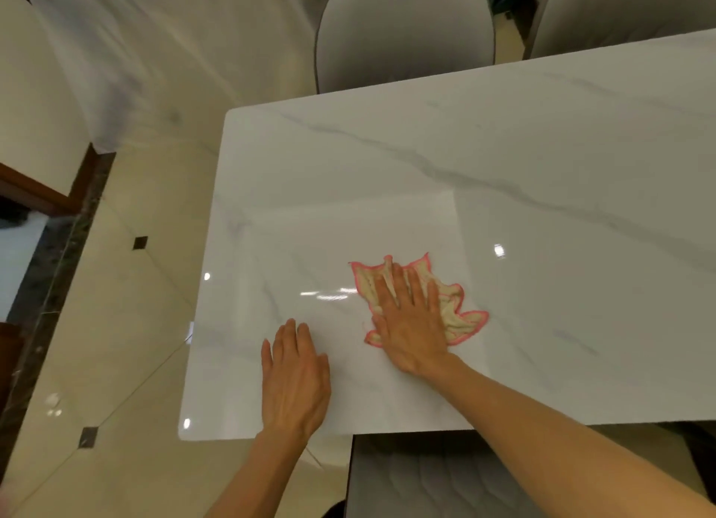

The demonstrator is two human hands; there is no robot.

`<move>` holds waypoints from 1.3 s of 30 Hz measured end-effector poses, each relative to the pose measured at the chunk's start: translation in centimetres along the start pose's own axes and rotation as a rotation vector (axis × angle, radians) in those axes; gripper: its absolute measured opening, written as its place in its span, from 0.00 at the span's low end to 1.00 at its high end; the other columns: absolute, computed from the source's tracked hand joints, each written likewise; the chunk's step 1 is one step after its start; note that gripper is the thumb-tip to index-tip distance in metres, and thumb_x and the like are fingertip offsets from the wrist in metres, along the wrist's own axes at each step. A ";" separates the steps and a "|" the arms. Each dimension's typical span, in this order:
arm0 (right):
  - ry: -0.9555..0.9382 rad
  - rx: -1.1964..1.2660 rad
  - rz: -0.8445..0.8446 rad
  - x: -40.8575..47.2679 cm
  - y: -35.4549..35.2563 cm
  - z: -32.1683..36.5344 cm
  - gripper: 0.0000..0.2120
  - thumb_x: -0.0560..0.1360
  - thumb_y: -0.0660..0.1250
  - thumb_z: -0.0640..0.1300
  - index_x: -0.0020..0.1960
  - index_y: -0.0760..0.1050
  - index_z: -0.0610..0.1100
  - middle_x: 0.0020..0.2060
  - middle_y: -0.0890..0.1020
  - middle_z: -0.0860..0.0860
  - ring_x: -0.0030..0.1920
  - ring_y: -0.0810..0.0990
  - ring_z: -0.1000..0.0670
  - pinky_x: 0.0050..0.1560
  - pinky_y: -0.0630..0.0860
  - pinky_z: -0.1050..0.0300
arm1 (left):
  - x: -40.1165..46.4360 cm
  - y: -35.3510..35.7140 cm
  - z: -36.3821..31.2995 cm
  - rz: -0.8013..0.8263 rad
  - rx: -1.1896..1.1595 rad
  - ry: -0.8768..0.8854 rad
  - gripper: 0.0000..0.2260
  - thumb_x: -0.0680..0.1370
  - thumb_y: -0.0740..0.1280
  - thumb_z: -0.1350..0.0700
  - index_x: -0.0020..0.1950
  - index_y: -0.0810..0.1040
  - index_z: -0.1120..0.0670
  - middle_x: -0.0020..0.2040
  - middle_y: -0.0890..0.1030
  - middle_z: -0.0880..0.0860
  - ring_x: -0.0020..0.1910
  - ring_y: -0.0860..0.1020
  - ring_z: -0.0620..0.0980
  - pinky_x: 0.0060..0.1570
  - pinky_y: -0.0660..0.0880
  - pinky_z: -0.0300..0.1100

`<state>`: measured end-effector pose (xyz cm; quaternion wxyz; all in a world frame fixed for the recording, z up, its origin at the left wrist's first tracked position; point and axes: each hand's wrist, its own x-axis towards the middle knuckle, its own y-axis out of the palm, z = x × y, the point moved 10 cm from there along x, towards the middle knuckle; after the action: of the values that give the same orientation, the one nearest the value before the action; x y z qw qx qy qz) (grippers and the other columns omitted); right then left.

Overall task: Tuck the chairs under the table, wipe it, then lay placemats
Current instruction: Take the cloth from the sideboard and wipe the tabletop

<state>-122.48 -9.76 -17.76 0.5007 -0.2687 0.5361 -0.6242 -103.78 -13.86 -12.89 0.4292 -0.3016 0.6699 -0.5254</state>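
A glossy white marble table (503, 161) fills the right of the view. On its near part lies a crumpled cream cloth (459, 312) with a pink border. My right hand (408, 316) presses flat on top of that cloth, fingers spread. To its left, my left hand (294, 378) rests flat on the bare tabletop near the front edge, holding nothing. Two grey chairs stand at the far side, one (403, 33) at the middle and one (620, 10) at the right. A grey quilted chair (426, 479) is below the near edge.
Cream tiled floor (128, 324) with small dark inset squares lies left of the table. A white draped cloth (135, 52) hangs at the upper left. A dark wooden frame (35, 188) stands at the far left.
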 end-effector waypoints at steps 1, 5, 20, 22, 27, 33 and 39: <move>0.009 -0.008 0.014 0.1 0.0 0.0 0.34 0.80 0.56 0.55 0.80 0.43 0.49 0.78 0.39 0.50 0.78 0.44 0.43 0.74 0.40 0.41 | -0.1 0.0 0.3 0.027 -0.010 -0.003 0.23 0.82 0.60 0.52 0.75 0.65 0.61 0.75 0.66 0.62 0.75 0.64 0.60 0.75 0.56 0.59; 0.076 -0.038 0.015 0.0 0.4 0.1 0.34 0.80 0.55 0.55 0.80 0.44 0.50 0.78 0.40 0.51 0.78 0.46 0.44 0.74 0.45 0.38 | 1.2 -1.0 1.4 0.059 -0.062 0.059 0.25 0.84 0.55 0.49 0.78 0.59 0.60 0.78 0.59 0.60 0.78 0.57 0.57 0.77 0.49 0.55; 0.320 0.025 -0.057 0.3 6.6 20.8 0.31 0.81 0.46 0.57 0.79 0.38 0.52 0.79 0.43 0.49 0.78 0.40 0.46 0.74 0.39 0.36 | 10.6 -5.9 18.1 0.115 -0.094 0.332 0.27 0.84 0.54 0.48 0.79 0.54 0.59 0.79 0.57 0.58 0.78 0.56 0.55 0.77 0.50 0.52; 0.377 0.021 -0.077 0.6 6.8 20.9 0.30 0.81 0.46 0.57 0.80 0.43 0.51 0.79 0.48 0.48 0.78 0.45 0.44 0.75 0.42 0.36 | 12.0 -6.8 19.9 0.116 -0.071 0.368 0.26 0.83 0.55 0.48 0.78 0.57 0.59 0.76 0.62 0.58 0.75 0.60 0.55 0.75 0.54 0.51; 0.415 -0.033 -0.090 0.7 6.9 20.0 0.30 0.81 0.46 0.58 0.80 0.45 0.51 0.79 0.50 0.48 0.78 0.47 0.44 0.75 0.44 0.38 | 15.5 -8.0 20.8 0.141 -0.011 0.442 0.25 0.84 0.54 0.48 0.78 0.57 0.58 0.75 0.63 0.55 0.74 0.61 0.54 0.74 0.56 0.51; 0.495 -0.002 -0.119 4.3 6.3 20.1 0.30 0.81 0.45 0.58 0.80 0.47 0.49 0.79 0.49 0.48 0.78 0.47 0.43 0.75 0.46 0.39 | 20.8 -8.8 19.3 0.193 0.048 0.565 0.26 0.84 0.54 0.48 0.79 0.53 0.58 0.78 0.58 0.56 0.77 0.57 0.53 0.76 0.54 0.50; 0.428 0.039 -0.197 19.5 3.0 21.9 0.29 0.81 0.47 0.56 0.80 0.50 0.48 0.79 0.46 0.48 0.78 0.52 0.41 0.74 0.50 0.37 | 30.1 -10.9 17.2 0.212 0.082 0.667 0.27 0.84 0.56 0.51 0.80 0.53 0.59 0.80 0.56 0.57 0.79 0.53 0.52 0.77 0.51 0.49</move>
<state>-109.27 -36.09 -18.34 0.3176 -0.1716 0.5889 -0.7231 -102.44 -50.14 -11.55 0.2505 -0.0247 0.7793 -0.5739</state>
